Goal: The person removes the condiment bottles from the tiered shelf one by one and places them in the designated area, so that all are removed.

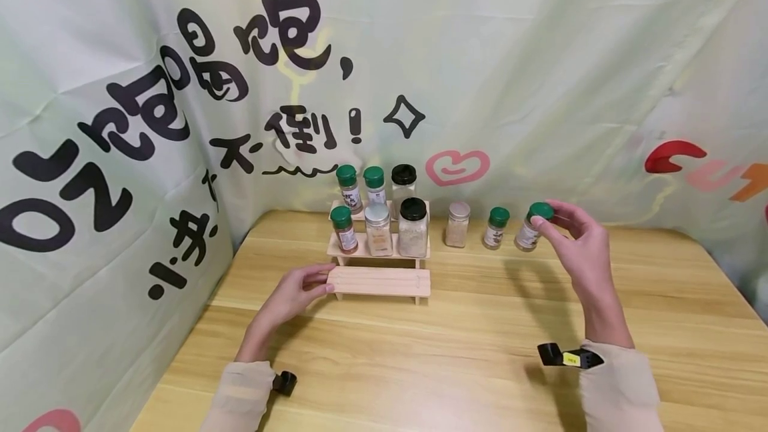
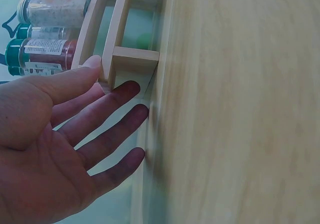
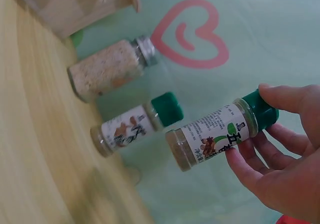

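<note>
The jar (image 3: 215,134) hangs just above the table (image 1: 480,352), at the right end of a row of three, its base clear of the wood. It looks a light, stiff thing: clear walls, a brown powder showing at the foot, a label round the body. Whether it is glass or plastic I cannot tell, so I would treat it as breakable. The bare wall is probably slick; the green cap and the label should give better purchase. The right hand (image 1: 582,245) pinches it high, thumb on one side of the cap and fingers on the other, which leaves the base free to be set down but may let the foot swing.

Just beside it on the table stand a smaller jar (image 1: 495,229), also green-capped, and a pale jar (image 1: 458,227), squarer and likely heavier.

The left hand (image 1: 297,295) is loosely spread at the left end of the rack (image 1: 379,281), thumb touching its lowest step, which is bare. The rack is wooden, seemingly light enough to shift if knocked. Its upper two steps carry six jars. Behind hangs a printed cloth (image 1: 510,85).
</note>
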### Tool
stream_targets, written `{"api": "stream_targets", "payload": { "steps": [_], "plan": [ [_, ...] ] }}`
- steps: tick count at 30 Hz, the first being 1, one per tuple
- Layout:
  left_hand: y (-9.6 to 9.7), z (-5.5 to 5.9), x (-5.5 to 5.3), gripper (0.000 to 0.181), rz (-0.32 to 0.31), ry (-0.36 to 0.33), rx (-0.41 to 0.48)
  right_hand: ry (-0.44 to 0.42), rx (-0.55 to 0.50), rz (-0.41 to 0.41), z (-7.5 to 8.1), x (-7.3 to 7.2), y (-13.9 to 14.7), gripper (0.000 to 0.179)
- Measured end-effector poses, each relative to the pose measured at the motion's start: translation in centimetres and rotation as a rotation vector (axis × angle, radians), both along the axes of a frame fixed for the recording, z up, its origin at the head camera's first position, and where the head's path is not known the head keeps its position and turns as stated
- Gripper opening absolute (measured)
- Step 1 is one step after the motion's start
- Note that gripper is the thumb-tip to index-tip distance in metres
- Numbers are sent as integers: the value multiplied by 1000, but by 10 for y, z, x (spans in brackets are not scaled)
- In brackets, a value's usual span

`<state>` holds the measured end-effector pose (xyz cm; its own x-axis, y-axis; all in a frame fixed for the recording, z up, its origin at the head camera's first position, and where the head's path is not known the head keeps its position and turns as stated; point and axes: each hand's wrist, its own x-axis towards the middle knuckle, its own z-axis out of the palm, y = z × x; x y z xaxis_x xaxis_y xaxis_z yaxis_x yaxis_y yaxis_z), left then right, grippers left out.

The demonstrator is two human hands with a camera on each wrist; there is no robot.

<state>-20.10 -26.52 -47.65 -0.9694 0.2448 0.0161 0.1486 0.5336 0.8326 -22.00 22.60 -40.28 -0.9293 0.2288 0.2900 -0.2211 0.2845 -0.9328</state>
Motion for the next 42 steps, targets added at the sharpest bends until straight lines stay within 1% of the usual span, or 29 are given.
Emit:
{"api": "stream_targets", "payload": {
  "steps": [3,6,9,18,22,23,24,26,29,30,31,35,38,42],
  "plan": [
    [0,0,0,48,0,2,2,-5,-5,-16,-6,-5,5,43],
    [-1,1,0,47,-16,14,15,-7,-23,-18,-12,-10,9,43],
    [-1,2,1,47,-40,30,25,-14,-19,-22,-18,-16,14,42],
    [-2,1,2,48,-40,27,24,-59,16,-43,-39,-34,25,46],
    [-2,1,2,48,-41,32,27,-90,9,-48,-48,-41,29,48],
    [-1,3,2,47,-40,30,27,-100,7,-52,-50,-43,30,49],
    [1,8,4,47,-43,31,29,-106,5,-53,-52,-44,30,49],
    [2,9,4,47,-42,33,33,-107,8,-52,-55,-47,31,50],
    [3,10,4,46,-39,30,25,-96,16,-58,-58,-47,30,49],
    [3,9,3,46,-40,33,25,-89,15,-58,-58,-47,31,48],
    [1,4,1,47,-40,35,23,-85,13,-58,-59,-47,31,48],
    [0,4,0,47,-37,28,17,-80,-7,-56,-60,-48,32,47],
    [0,4,0,47,-33,28,17,-92,-18,-41,-59,-48,33,51],
    [0,4,1,47,-36,28,19,-114,-42,-23,-54,-44,36,52]
  ]
}}
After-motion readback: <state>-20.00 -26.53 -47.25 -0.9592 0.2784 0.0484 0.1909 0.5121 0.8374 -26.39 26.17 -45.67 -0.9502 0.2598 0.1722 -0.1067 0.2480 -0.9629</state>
